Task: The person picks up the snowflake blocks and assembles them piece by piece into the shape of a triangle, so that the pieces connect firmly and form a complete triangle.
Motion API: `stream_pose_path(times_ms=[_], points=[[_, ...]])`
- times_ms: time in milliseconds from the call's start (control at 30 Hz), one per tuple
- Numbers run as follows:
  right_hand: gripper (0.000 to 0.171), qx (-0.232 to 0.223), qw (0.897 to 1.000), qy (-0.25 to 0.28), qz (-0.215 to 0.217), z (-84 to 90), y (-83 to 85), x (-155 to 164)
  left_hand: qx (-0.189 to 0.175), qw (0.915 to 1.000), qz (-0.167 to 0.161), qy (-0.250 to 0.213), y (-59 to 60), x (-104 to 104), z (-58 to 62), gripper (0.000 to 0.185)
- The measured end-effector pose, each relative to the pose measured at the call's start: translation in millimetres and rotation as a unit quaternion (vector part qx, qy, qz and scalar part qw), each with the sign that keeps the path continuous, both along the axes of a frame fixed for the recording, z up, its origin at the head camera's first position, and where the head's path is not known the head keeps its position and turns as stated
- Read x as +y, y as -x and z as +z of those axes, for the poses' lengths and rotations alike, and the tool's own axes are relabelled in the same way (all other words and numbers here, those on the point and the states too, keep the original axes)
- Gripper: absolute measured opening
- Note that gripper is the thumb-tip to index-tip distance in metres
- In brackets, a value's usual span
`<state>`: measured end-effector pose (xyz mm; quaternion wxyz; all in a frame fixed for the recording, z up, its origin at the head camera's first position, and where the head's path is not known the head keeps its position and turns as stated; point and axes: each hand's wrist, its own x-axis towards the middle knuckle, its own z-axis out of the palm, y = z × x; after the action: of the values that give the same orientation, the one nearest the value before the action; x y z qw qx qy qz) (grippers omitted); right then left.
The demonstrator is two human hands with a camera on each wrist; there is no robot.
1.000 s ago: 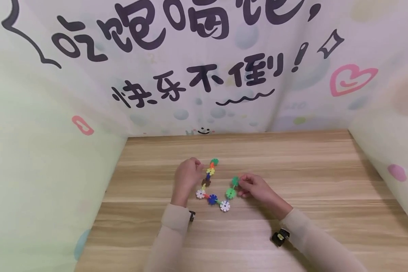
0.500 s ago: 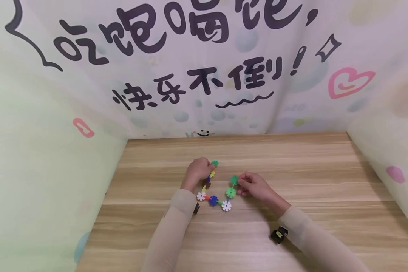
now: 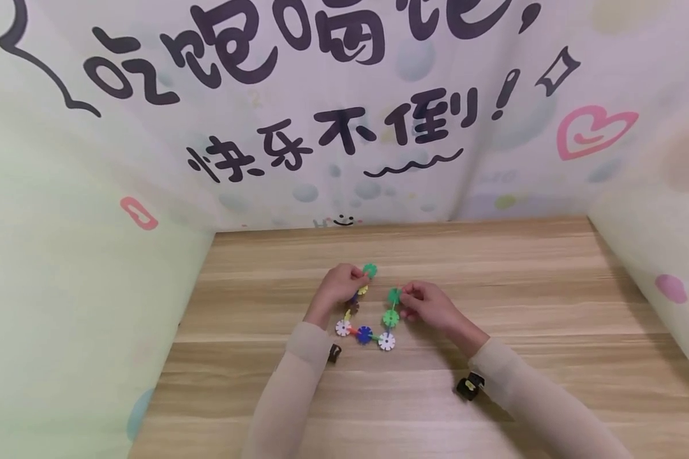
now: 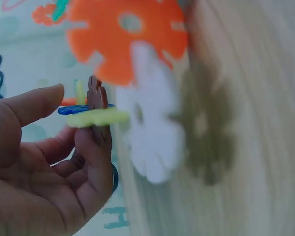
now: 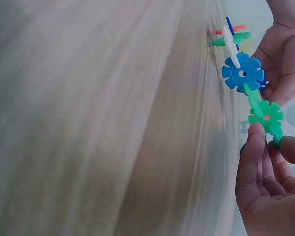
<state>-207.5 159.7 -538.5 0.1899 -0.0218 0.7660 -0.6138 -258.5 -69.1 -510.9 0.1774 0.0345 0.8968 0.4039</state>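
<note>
Since the earlier frames the two ends of the chain (image 3: 365, 319) have come closer together, and the left hand (image 3: 337, 287) has shifted from beside the chain onto its far end. The chain lies in a U on the counter (image 3: 494, 287), between the hands, its bend toward the person. The left grip pinches the green disc (image 3: 370, 270) at the left arm's tip; the right hand (image 3: 425, 306) pinches the green disc (image 3: 394, 295) at the right arm's tip.

The discs are only slotted into each other, so bending the two ends together could, I judge, pop a joint near the bend, and the chain might split or twist off the counter.

Counted in the head view: one chain; roughly ten discs in it, among them two white, one blue and three green; the left arm's discs are partly hidden by fingers. Two hands in beige sleeves, a printed backdrop (image 3: 344, 127) behind.
</note>
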Motion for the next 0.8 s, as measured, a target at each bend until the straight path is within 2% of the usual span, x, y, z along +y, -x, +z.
stream_pose_path(times_ms=[100, 233, 333, 467, 633, 800], points=[[0.012, 0.015, 1.0, -0.012, -0.003, 1.7, 0.0, -2, 0.019, 0.9996, 0.002, -0.018, -6.0, 0, 3.6, 0.02], [0.01, 0.063, 0.997, -0.047, -0.004, 3.6, -0.9, -6, 0.058, 0.9976, -0.011, -0.036, -15.1, 0, 9.7, 0.019], [0.007, 0.108, 0.991, -0.081, -0.004, 5.6, -2.1, -10, 0.087, 0.9952, -0.024, -0.039, -21.0, 0, 11.6, 0.026], [0.006, 0.154, 0.981, -0.117, 0.001, 6.9, -3.1, -16, 0.101, 0.993, -0.043, -0.046, -26.6, -2, 11.7, 0.042], [0.007, 0.17, 0.977, -0.127, 0.012, 6.0, -2.7, -20, 0.104, 0.9915, -0.059, -0.052, -30.3, -5, 9.9, 0.044], [0.008, 0.168, 0.978, -0.122, 0.022, 5.0, -1.5, -22, 0.112, 0.9907, -0.056, -0.054, -32.0, -7, 8.2, 0.042]])
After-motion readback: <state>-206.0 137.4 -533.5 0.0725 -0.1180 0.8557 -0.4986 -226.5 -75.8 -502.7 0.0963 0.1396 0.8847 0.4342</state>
